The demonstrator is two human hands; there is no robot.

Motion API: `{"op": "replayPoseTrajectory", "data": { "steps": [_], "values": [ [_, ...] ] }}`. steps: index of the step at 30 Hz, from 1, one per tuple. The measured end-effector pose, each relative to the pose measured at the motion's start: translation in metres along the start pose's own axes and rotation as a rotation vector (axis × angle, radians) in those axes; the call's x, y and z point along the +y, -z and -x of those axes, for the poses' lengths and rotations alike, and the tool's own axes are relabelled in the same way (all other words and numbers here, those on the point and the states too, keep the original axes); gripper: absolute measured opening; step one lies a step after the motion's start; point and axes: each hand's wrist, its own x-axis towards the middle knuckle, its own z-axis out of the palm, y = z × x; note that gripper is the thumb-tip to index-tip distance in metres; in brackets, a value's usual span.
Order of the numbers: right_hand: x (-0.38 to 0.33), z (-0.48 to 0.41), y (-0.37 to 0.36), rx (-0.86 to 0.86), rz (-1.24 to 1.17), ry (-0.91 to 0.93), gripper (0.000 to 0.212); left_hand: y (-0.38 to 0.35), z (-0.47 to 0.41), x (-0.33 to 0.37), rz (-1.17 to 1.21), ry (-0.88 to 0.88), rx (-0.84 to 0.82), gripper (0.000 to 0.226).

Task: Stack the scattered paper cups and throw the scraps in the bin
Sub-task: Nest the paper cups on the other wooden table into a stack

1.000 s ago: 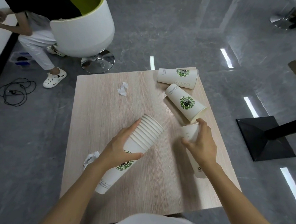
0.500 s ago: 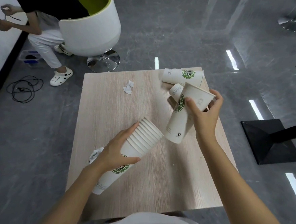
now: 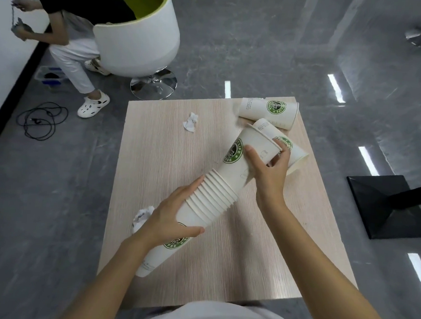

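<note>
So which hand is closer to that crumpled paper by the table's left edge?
Left. The left hand grips the cup stack right beside the crumpled paper, partly covering it. The right hand holds a cup well across the table.

A square table of pale wood-grain laminate [image 3: 179, 157] stands on a glossy grey stone-patterned floor [image 3: 262, 50]. Far left, a round white tub chair with a lime-green lining [image 3: 138, 34] sits on a chrome disc base, and a person in a black top, white trousers and white clogs [image 3: 72, 50] crouches beside it. A coiled black cable [image 3: 41, 120] lies on the floor left of the table, and a black pyramid-shaped pedestal base [image 3: 385, 204] stands to the right.
</note>
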Motion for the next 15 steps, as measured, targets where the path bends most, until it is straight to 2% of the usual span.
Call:
{"op": "replayPoseTrajectory", "data": {
  "steps": [5, 8, 12, 15],
  "values": [
    [0.018, 0.018, -0.003, -0.043, 0.043, -0.083, 0.069, -0.001, -0.002, 0.004, 0.041, -0.018, 0.056, 0.105],
    [0.025, 0.027, -0.001, -0.095, 0.146, -0.077, 0.073, -0.002, -0.004, 0.006, 0.045, -0.017, 0.064, 0.105],
    [0.023, 0.027, 0.002, -0.152, 0.303, 0.072, 0.076, -0.002, -0.006, 0.005, 0.067, -0.002, 0.081, 0.107],
    [0.019, 0.027, 0.002, -0.216, 0.372, 0.218, 0.057, -0.002, -0.006, 0.003, 0.070, -0.006, 0.088, 0.108]
  ]
}}
